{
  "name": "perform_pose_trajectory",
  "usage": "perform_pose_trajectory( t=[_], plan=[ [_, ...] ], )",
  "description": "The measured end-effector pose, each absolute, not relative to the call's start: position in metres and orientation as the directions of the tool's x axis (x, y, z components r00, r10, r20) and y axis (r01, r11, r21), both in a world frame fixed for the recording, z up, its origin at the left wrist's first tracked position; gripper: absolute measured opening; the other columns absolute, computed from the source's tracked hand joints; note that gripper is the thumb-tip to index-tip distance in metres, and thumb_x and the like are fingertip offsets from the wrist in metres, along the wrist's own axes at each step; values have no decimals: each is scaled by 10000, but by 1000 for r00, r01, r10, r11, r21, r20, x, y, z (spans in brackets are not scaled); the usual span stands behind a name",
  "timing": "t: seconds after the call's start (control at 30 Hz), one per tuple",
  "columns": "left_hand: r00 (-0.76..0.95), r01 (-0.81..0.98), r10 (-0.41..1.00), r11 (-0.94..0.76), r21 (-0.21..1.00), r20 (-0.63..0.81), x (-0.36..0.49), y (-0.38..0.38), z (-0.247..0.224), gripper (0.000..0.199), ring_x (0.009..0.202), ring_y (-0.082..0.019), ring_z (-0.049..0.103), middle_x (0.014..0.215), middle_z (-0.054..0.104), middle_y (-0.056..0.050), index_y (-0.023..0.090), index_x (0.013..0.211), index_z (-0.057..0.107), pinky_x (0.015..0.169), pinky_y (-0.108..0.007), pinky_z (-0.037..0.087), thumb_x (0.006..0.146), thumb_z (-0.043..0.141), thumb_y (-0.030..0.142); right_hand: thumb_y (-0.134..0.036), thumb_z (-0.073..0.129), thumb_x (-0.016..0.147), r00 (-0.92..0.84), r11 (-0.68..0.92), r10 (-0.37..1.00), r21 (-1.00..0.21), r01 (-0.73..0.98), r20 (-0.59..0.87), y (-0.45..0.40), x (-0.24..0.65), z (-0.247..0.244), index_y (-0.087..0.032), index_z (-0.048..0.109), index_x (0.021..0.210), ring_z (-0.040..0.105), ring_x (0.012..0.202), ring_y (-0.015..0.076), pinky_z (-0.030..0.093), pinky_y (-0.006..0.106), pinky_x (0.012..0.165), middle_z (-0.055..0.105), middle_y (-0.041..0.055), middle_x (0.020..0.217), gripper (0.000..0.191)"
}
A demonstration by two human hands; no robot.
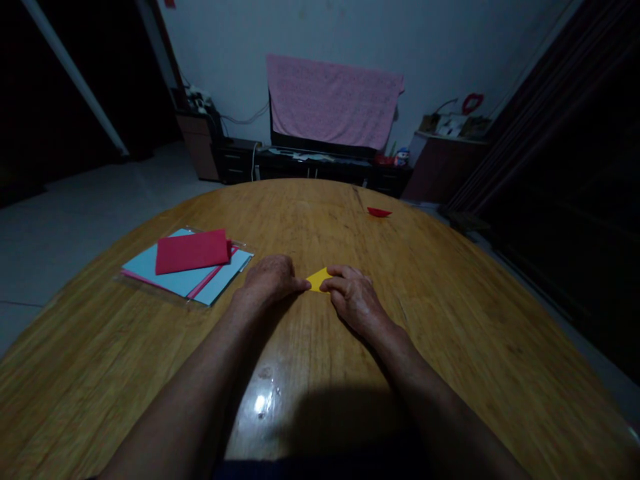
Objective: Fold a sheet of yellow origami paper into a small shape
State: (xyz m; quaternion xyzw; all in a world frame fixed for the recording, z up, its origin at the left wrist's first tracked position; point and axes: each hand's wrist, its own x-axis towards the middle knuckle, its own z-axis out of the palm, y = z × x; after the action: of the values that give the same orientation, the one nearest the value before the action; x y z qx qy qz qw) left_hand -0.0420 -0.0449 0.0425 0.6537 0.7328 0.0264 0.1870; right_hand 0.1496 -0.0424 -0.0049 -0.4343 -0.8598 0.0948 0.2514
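We have a small yellow paper piece (pixel 319 280) between our hands, a little nearer the tabletop's (pixel 450 320) near edge than its far edge. Its long axis runs roughly across us, tilted slightly, with the right end higher in the view. Our right hand (pixel 355 300) is the closer one: its fingers (pixel 345 283) lie over the paper's right end, curled narrow and hiding part of it. Our left hand (pixel 270 280) comes in from the other side, and its fingertips (pixel 303 285) meet the paper's left tip. We cannot tell whether the paper is lifted or pressed flat against the wood. Toward the tabletop's left edge lies a stack of light blue paper (pixel 173 275) in a clear plastic sleeve (pixel 240 257), with a crimson paper sheet (pixel 193 251) on top and a pink strip (pixel 210 272) along it. Toward the far edge, right of centre, lies a small red paper scrap (pixel 379 212), well apart from both hands
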Motion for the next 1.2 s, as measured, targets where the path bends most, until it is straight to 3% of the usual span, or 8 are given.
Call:
perform_pose_trajectory(
  t=[0.27,0.5,0.57,0.7,0.77,1.2],
  plan=[
    [-53,925,968,139,352,-245,-63,-40,35,429,720,-213,595,777,669,-73,209,803,677,566,-270,361,603,669,588,-92,526,794,-499,615,786,-381,690,365,-40,150,-8,-262,723,862,530,1093,225,384,429,923,613,60,1160,270],
    [-112,901,973,186,392,-203,-69,-45,41,194,726,-193,595,786,672,-63,203,808,684,564,-260,362,665,634,325,-90,526,795,-493,603,796,-382,700,352,-40,150,-7,-263,726,865,540,1065,223,386,428,915,613,60,1152,273],
    [-109,877,982,167,451,-152,-61,-44,41,166,725,-184,592,771,670,-64,193,787,681,570,-253,374,675,624,302,-96,532,796,-493,601,797,-386,700,348,-41,149,-6,-267,727,873,538,1065,224,382,429,916,613,59,1152,270],
    [77,695,992,21,719,-103,-42,-42,29,171,651,-130,577,716,653,-25,175,786,652,561,-218,400,753,540,301,-105,527,803,-503,608,793,-387,694,344,-41,150,-5,-292,724,909,533,1071,221,375,426,918,611,46,1157,292],
    [131,648,984,6,762,-118,-35,-42,22,175,616,-119,563,684,639,-11,170,799,652,546,-211,400,752,533,288,-96,524,800,-506,609,792,-390,690,342,-41,150,-6,-299,721,916,531,1071,218,377,421,914,613,39,1148,306],
    [93,834,991,-23,551,-99,-25,-45,27,143,699,-155,588,724,657,-16,206,788,670,636,-247,403,687,575,242,-135,526,835,-554,657,754,-383,649,354,-40,159,-7,-307,724,928,525,1097,207,390,405,940,610,35,1165,278]
  ],
)
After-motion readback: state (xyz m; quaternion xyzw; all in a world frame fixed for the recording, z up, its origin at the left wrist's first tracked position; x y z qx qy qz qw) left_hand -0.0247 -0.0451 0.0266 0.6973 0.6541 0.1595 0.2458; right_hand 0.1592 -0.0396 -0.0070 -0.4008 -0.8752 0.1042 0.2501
